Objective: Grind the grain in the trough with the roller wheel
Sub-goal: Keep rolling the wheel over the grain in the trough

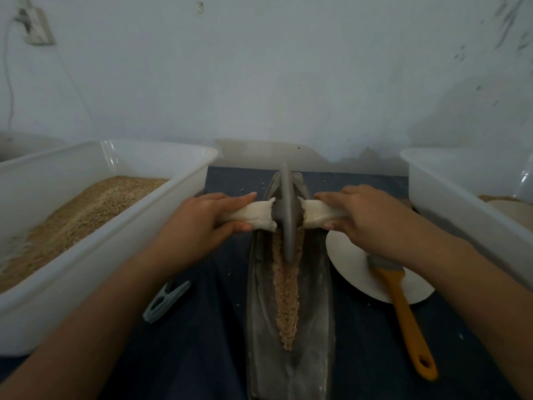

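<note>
A long dark boat-shaped trough point(259, 327) lies on the dark cloth, running away from me. A strip of tan grain point(287, 298) fills its groove. The grey roller wheel point(287, 215) stands upright in the groove toward the far end. Its axle handles are wrapped in white cloth. My left hand point(202, 220) grips the left handle point(256, 213). My right hand point(363, 217) grips the right handle point(317, 213). The wheel hides the grain under it.
A white plastic tub point(95, 269) half full of grain stands at the left. Another white tub point(467, 215) stands at the right. A white plate point(352, 261) with an orange-handled brush point(403, 313) lies right of the trough. A grey plastic clip point(165, 298) lies at its left.
</note>
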A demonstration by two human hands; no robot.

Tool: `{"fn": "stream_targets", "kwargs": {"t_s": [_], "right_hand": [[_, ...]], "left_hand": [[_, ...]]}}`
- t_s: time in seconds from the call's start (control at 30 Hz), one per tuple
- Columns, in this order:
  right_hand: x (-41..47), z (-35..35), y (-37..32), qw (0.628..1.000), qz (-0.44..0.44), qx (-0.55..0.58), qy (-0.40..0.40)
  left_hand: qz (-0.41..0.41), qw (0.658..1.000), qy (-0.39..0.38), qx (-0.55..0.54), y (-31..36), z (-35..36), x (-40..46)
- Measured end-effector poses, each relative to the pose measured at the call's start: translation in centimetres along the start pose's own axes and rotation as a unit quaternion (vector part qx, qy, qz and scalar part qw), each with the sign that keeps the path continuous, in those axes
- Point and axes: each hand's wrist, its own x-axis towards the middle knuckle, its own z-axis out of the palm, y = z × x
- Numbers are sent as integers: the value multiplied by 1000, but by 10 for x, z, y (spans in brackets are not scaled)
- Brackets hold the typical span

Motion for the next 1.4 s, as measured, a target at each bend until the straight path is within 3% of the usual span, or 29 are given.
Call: {"fn": "stream_targets", "kwargs": {"t_s": [0.13,0.3,0.37,0.5,0.6,0.67,0.83,0.97,1.03,1.13,1.23,1.33,1.4], "right_hand": [[-19,-26,-6,994,-29,46,-97],[-35,-55,-12,971,-82,82,-211],[-33,-50,-12,976,-76,70,-193],[-15,-22,-5,993,-17,58,-102],[-4,-4,0,998,15,44,-30],[-2,1,0,999,13,30,-2],[-17,-25,-7,995,-28,18,-96],[-38,-57,-15,972,-91,49,-210],[-42,-65,-20,965,-113,61,-230],[-37,-54,-17,972,-89,44,-212],[-21,-32,-10,988,-22,40,-145],[-5,-12,-4,997,13,48,-57],[-1,-6,-4,998,18,47,-34]], "left_hand": [[-16,990,-118,-75,6,-24,-7],[-8,942,-288,-170,11,-52,-19],[-15,957,-257,-134,13,-50,-19],[-13,997,-78,13,16,-22,-11],[8,996,37,76,10,-1,-7],[10,996,48,68,6,2,-5],[-6,996,-76,-56,6,-20,-9],[4,953,-264,-149,9,-48,-17],[11,934,-298,-195,12,-56,-20],[-1,958,-247,-148,15,-50,-18],[-9,995,-102,-15,14,-25,-12],[9,999,20,36,9,-2,-7],[10,999,33,27,6,2,-5]]}}
